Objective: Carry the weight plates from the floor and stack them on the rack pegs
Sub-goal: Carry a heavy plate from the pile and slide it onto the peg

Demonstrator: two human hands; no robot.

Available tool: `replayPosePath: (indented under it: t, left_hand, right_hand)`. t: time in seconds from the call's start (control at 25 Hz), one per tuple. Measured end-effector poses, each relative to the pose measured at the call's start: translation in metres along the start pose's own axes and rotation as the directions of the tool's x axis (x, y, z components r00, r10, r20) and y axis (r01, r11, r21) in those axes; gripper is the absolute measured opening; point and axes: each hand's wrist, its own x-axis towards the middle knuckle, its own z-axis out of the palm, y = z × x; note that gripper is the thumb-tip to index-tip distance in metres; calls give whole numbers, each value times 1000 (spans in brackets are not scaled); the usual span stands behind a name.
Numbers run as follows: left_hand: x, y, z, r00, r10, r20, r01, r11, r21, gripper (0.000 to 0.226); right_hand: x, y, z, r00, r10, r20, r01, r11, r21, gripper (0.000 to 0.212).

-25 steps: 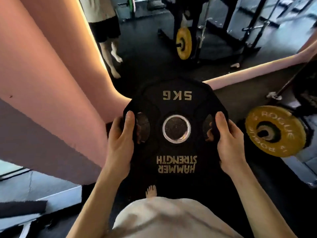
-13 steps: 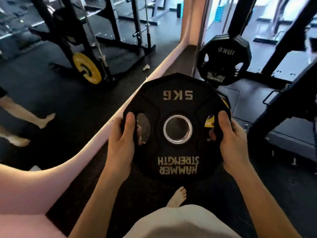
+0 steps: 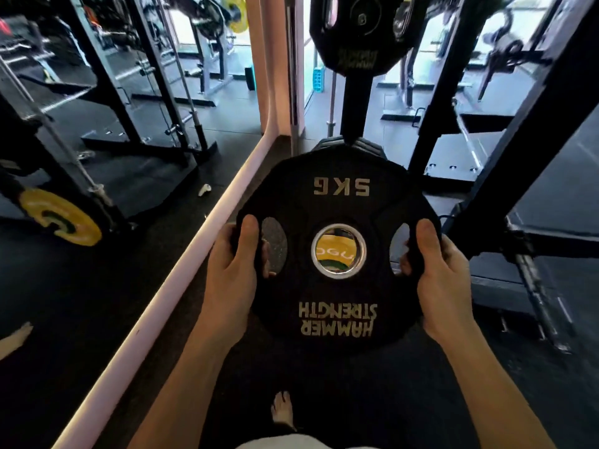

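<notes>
View swung since half-second ago: rack upright [image 3: 355, 102] with hung black plate [image 3: 359, 30] now dead ahead at 12 o'clock. 5KG plate [image 3: 337, 251] carried at chest, left hand [image 3: 231, 273] and right hand [image 3: 444, 277] curled through grip slots. Yellow plate visible through bore. Approach nearly done; peg alignment next.

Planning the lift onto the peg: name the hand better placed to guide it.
Neither alone. Left hand and right hand grip opposite handle slots of the 5KG plate; the rack post stands straight ahead.
</notes>
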Motion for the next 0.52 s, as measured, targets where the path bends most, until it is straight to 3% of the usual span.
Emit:
replayPosePath:
  t: [0.28,0.52]
  left_hand:
    - [123,44,44,978,175,114,-166,982,-90,25]
    - [223,94,85,930,328,166,-299,938,-178,30]
  right_hand:
    - [106,-40,50,976,-171,-135,172,985,-3,56]
    - [183,-90,87,929,-315,-193,323,946,9,37]
